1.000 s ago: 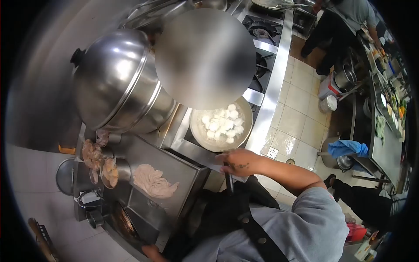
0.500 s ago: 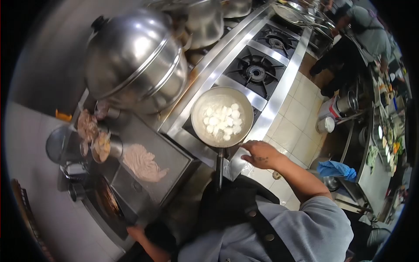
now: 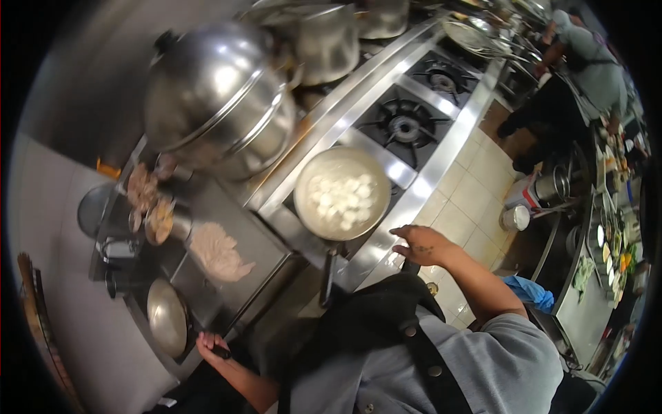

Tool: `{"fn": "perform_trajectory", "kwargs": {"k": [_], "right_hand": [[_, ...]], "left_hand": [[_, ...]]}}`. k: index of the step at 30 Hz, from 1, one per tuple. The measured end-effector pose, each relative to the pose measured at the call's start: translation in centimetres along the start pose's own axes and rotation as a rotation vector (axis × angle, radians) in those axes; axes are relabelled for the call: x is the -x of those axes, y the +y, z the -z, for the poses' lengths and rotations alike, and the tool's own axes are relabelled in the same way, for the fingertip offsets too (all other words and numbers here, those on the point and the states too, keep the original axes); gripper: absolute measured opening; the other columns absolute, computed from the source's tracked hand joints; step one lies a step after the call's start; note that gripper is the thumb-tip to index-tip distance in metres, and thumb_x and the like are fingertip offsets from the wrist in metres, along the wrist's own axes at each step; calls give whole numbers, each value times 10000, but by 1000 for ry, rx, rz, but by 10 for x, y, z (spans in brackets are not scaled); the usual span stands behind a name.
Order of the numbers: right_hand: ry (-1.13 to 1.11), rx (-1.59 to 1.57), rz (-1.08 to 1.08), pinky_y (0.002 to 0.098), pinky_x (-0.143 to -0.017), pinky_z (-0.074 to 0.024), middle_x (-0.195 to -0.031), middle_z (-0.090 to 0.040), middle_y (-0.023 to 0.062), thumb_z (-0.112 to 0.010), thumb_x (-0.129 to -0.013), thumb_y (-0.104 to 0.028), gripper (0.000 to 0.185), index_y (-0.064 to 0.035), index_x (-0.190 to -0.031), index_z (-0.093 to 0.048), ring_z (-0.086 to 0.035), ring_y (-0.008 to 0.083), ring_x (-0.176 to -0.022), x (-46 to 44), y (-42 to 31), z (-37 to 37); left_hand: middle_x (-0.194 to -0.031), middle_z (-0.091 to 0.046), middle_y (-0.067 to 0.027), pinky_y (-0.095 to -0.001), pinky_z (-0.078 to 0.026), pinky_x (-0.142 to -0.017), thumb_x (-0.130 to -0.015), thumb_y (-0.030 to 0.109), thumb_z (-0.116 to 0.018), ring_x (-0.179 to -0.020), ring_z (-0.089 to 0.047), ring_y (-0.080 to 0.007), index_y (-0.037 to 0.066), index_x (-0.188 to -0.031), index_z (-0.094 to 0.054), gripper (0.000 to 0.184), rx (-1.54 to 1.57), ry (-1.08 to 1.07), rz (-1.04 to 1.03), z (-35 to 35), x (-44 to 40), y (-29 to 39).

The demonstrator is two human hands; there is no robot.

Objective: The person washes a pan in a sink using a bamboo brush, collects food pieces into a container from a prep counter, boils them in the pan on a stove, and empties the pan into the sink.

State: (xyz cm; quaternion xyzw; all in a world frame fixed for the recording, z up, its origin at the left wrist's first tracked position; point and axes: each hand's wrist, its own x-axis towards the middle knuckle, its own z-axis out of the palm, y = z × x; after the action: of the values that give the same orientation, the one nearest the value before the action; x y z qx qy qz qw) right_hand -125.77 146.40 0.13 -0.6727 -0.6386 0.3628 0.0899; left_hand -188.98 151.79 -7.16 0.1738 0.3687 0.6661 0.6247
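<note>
My left hand (image 3: 213, 346) is closed round the black handle of a small frying pan (image 3: 166, 317), whose pale inside faces up at the lower left. On the near burner sits a round pan (image 3: 312, 165) holding white pieces (image 3: 343, 199) in liquid. Its black handle (image 3: 327, 279) points toward my body, with no hand on it. My right hand (image 3: 424, 245) is over the stove's front edge, right of this handle, fingers apart and nothing visible between them.
A large domed steel pot (image 3: 217, 96) stands at the upper left. Pale raw meat (image 3: 219, 252) lies on the steel counter (image 3: 258, 265), near containers of food (image 3: 160, 222). Two black burner grates (image 3: 405, 127) are beyond the pan. A person (image 3: 586, 69) stands at the upper right.
My right hand has let go of the round pan's handle and moved right. The small frying pan now shows its pale inside, with my left hand on its handle. The view has shifted.
</note>
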Motion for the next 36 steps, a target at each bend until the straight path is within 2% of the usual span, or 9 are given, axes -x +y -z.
{"fn": "perform_trajectory", "kwargs": {"k": [6,11,16,20,23,24,27,29,36], "right_hand": [[-2,-100,-13,427,-891,-444,-1063,-608,227,-550,-867,-302,440,-22,-1206,-529,-565,377,-1021,31,146,11],[34,-93,-486,401,-892,-454,-1076,-603,238,-571,-816,-321,415,3,-1073,-611,-560,376,-1042,82,322,-31],[-248,215,-467,426,-644,-480,-740,-657,153,-539,-804,-404,345,-93,-800,-690,-635,313,-681,201,613,-246],[-79,-515,-1306,361,-630,-532,-806,-673,151,-558,-845,-266,279,-13,-878,-672,-660,268,-703,283,465,-192],[-429,181,-535,368,-585,-544,-965,-645,171,-622,-783,-166,278,-32,-1027,-630,-664,270,-749,321,451,-210],[-429,189,-545,368,-585,-544,-965,-645,171,-622,-783,-166,278,-32,-1027,-630,-664,270,-749,330,449,-220],[-182,-386,-711,355,-581,-555,-983,-620,155,-615,-763,-132,259,-29,-1000,-599,-656,250,-732,343,445,-234],[72,-901,-1182,398,-621,-551,-975,-617,152,-613,-798,-165,246,-33,-1001,-574,-647,258,-741,348,427,-212],[824,-1610,-1644,542,-704,-482,-808,-465,140,-632,-812,-282,429,-99,-1167,-473,-539,330,-723,412,485,-270]], "left_hand": [[-537,-397,54,-229,-373,-400,-937,144,-472,-393,-392,-52,124,-699,-428,243,-202,30,-142,-147,91,-55],[-560,-393,43,-210,-353,-366,-924,114,-455,-358,-350,-49,48,-1011,-494,116,-222,-114,-202,-236,135,-74],[-549,-398,20,-231,-383,-362,-914,51,-422,-332,-373,-58,18,-1045,-415,135,-160,-391,-147,-317,157,-107],[-521,-421,-2,-263,-374,-308,-855,3,-437,-289,-392,-94,57,-974,-346,159,-62,-675,134,-354,143,-141],[-492,-402,3,-265,-343,-308,-838,-4,-460,-282,-380,-99,71,-919,-338,164,-25,-825,328,-389,133,-185],[-481,-383,13,-264,-327,-309,-844,11,-468,-279,-362,-95,65,-915,-340,156,-61,-844,371,-401,134,-199],[-483,-371,29,-269,-308,-319,-850,39,-500,-280,-347,-89,89,-924,-381,149,-82,-887,589,-428,131,-252],[-489,-376,30,-267,-298,-331,-847,36,-506,-285,-351,-86,83,-934,-402,143,-108,-927,728,-446,124,-292],[-542,-406,49,-266,-376,-406,-891,45,-459,-363,-385,-71,82,-905,-484,46,-150,-894,1033,-528,115,-445]]}}
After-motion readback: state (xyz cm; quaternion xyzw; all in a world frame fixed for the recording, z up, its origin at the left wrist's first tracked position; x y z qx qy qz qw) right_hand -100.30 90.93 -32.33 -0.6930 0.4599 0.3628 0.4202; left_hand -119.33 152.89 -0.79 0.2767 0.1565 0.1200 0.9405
